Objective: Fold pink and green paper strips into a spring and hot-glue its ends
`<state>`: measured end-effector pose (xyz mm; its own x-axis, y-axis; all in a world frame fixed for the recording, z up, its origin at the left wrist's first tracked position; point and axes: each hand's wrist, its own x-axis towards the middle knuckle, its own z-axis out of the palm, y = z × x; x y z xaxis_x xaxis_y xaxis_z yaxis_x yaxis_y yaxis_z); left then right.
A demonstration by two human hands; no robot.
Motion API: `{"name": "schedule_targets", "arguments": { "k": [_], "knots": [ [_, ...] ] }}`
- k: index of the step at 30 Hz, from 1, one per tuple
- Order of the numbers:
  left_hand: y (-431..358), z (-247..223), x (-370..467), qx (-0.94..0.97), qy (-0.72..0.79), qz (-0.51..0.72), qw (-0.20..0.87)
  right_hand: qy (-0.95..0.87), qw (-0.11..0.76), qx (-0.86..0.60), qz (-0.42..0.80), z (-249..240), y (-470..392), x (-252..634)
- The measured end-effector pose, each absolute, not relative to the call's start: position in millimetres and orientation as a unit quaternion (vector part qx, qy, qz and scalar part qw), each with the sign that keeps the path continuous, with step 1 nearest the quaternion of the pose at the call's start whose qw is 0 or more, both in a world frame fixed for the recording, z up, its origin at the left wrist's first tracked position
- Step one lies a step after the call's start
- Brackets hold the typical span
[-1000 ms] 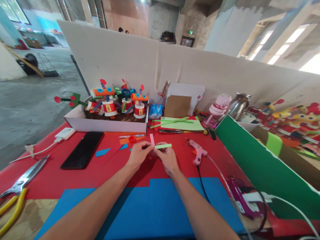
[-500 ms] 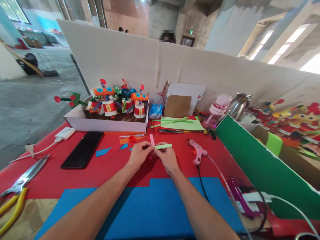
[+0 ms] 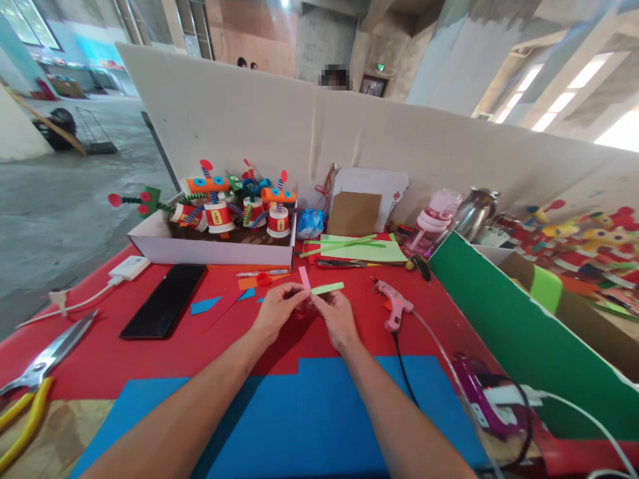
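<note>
Over the red table covering, my left hand (image 3: 277, 311) pinches the joint of a pink paper strip (image 3: 304, 278) and a green paper strip (image 3: 328, 289). The pink strip points up and the green one points right. My right hand (image 3: 335, 317) is closed at the same joint, its fingers by the green strip's lower edge. Both hands' fingertips nearly meet there. To the right lies a pink glue gun (image 3: 395, 304). Blue paper scraps (image 3: 205, 305) lie left of my left hand.
A black phone (image 3: 164, 301) and large yellow-handled scissors (image 3: 42, 372) lie left. Behind stands a white box (image 3: 212, 254) of paper-cup figures. Green paper sheets (image 3: 362, 248) lie beyond my hands. A green-sided box (image 3: 509, 326) and purple power strip (image 3: 486, 396) are right.
Both hands keep about the same place and hold. My right hand's fingers have shifted slightly at the joint, and the green strip is tilted a little more upward at its right end.
</note>
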<state>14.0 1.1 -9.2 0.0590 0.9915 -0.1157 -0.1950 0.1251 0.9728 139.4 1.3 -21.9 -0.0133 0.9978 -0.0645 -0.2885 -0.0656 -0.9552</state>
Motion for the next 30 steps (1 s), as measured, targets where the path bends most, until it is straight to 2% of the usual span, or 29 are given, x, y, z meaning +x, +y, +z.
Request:
{"name": "schedule_targets", "arguments": {
  "k": [5,12,18,30],
  "knots": [
    [1.5,-9.6,14.7,0.436,0.456,0.499,0.594,-0.4,0.571,-0.427,0.576,-24.7,1.9,139.5],
    [2.1,-12.9,11.3,0.396,0.444,0.52,0.613,-0.405,0.54,-0.42,0.607,-23.8,1.2,139.8],
    [2.6,-13.3,10.3,0.393,0.433,0.506,0.634,-0.352,0.547,-0.403,0.644,-23.9,3.1,141.6],
    [2.0,-11.9,11.7,0.401,0.457,0.506,0.612,-0.35,0.529,-0.387,0.669,-21.2,0.3,142.4]
  ]
}}
